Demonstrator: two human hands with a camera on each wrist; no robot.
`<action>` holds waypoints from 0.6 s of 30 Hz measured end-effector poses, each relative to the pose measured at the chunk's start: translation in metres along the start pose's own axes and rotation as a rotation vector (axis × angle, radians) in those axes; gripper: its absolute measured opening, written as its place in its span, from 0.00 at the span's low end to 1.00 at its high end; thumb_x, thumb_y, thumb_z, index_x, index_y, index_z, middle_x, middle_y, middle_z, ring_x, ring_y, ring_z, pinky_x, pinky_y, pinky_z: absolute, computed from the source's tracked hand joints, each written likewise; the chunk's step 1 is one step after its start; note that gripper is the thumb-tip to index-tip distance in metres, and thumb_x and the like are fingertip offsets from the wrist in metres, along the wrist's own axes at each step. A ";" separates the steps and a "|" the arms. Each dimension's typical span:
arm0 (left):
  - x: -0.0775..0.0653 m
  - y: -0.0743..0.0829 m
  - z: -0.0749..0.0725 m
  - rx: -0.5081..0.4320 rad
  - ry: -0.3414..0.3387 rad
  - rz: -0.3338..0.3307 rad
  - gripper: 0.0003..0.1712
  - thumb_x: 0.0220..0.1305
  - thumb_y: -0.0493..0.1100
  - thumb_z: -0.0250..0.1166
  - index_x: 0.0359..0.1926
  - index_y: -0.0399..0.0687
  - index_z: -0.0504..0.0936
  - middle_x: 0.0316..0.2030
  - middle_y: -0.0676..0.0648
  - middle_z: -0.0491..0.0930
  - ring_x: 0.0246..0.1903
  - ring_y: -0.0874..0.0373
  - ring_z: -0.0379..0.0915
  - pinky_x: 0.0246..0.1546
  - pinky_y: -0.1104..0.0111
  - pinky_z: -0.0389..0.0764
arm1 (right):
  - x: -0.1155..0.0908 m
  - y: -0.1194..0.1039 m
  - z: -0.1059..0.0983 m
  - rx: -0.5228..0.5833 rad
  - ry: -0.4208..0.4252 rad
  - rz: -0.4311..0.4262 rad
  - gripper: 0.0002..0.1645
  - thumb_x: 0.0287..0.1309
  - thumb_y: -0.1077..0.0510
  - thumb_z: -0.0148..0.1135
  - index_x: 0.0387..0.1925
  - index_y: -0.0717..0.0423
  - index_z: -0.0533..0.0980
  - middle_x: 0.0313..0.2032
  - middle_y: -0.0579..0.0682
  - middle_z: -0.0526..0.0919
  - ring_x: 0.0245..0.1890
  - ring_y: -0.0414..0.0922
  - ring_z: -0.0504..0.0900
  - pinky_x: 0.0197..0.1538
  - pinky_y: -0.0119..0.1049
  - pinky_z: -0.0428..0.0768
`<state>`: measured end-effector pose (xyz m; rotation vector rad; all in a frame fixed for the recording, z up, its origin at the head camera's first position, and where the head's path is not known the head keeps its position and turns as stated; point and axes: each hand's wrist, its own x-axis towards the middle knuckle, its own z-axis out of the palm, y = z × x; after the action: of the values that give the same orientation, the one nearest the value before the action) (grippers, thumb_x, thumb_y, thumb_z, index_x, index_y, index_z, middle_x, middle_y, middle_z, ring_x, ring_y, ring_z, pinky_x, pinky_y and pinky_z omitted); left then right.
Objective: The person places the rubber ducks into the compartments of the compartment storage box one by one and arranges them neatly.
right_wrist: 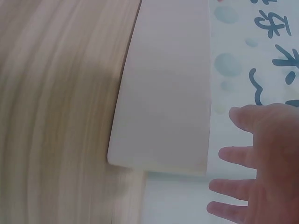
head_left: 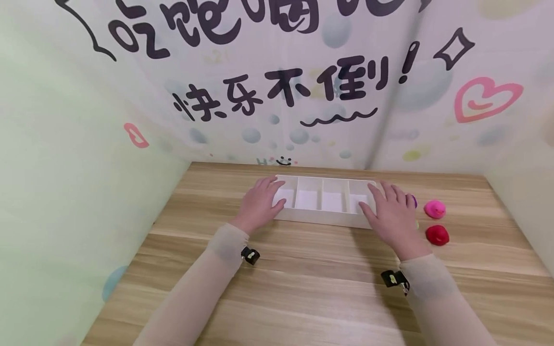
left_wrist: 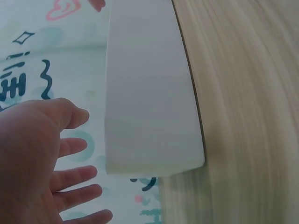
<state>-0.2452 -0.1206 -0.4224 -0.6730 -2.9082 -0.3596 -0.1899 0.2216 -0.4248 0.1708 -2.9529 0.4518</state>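
A long white box (head_left: 320,217) with several compartments in a row lies on the wooden table, its long side facing me. My left hand (head_left: 258,202) is at its left end, thumb and fingers spread around the corner. At the opposite end, my right hand (head_left: 395,216) hovers with fingers apart over the rim. From the left wrist, the box's smooth front wall (left_wrist: 147,93) shows beside straight, separated fingers (left_wrist: 77,177). The right wrist view likewise has a gap between the wall (right_wrist: 163,93) and the extended fingers (right_wrist: 231,188).
Right of the box sit a pink toy duck (head_left: 434,209) and a red one (head_left: 438,235). A purple object (head_left: 414,201) is mostly hidden behind my right hand. A printed cloth backdrop (head_left: 281,134) rises at the table's (head_left: 303,288) back edge, with pale walls at both sides.
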 end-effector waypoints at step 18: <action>0.003 -0.034 0.009 -0.229 0.010 0.021 0.25 0.77 0.42 0.59 0.71 0.41 0.73 0.72 0.41 0.70 0.73 0.44 0.62 0.76 0.52 0.65 | -0.029 0.064 -0.008 0.003 0.107 0.000 0.33 0.80 0.40 0.41 0.71 0.58 0.67 0.71 0.71 0.64 0.68 0.74 0.60 0.68 0.75 0.52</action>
<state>-0.2637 -0.1463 -0.4374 -0.7298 -2.8744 -0.6994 -0.1691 0.2877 -0.4404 0.1415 -2.8477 0.4501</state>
